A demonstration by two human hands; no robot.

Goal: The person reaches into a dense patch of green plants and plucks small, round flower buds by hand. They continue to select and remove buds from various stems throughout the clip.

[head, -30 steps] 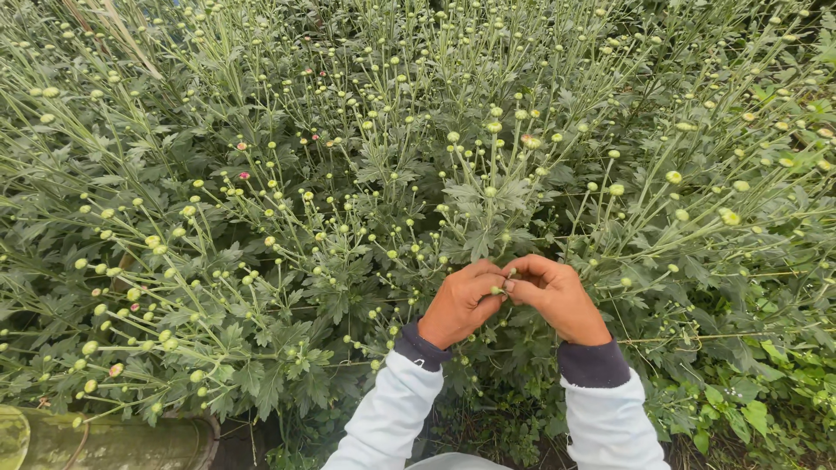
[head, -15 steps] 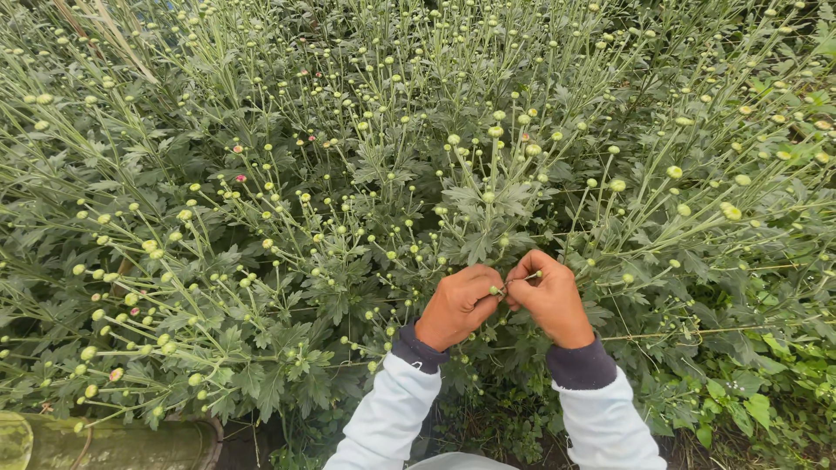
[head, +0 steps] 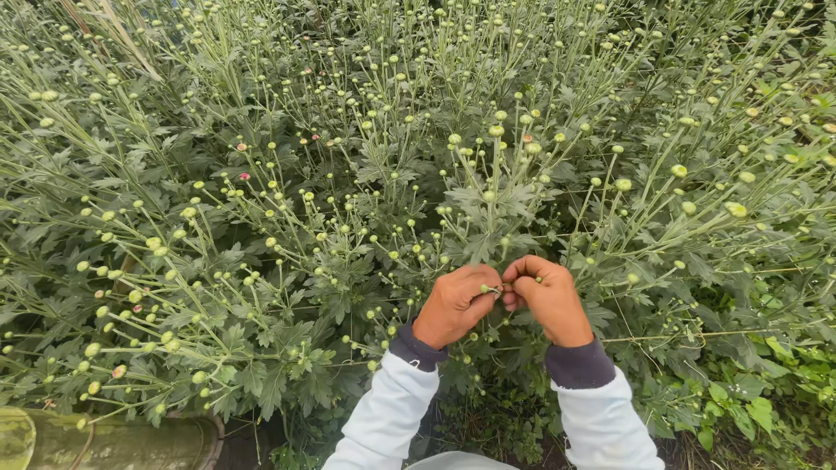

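head view: both hands [head: 503,300] curl together, pinching a bud stem [head: 492,289].

Soft, even daylight over the flower bed

You work under bright, diffuse light with no glare and only faint shadow beneath your hands and deep among the stems. The centre looks sharp; fine buds smear slightly toward the corners, where stems fan outward from wide-angle distortion. The bottom edge by the white sleeves falls darker

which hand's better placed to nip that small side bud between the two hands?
Probably left. The left hand has its fingertips at the small green bud; the right hand grips the stem beside it, steadying.
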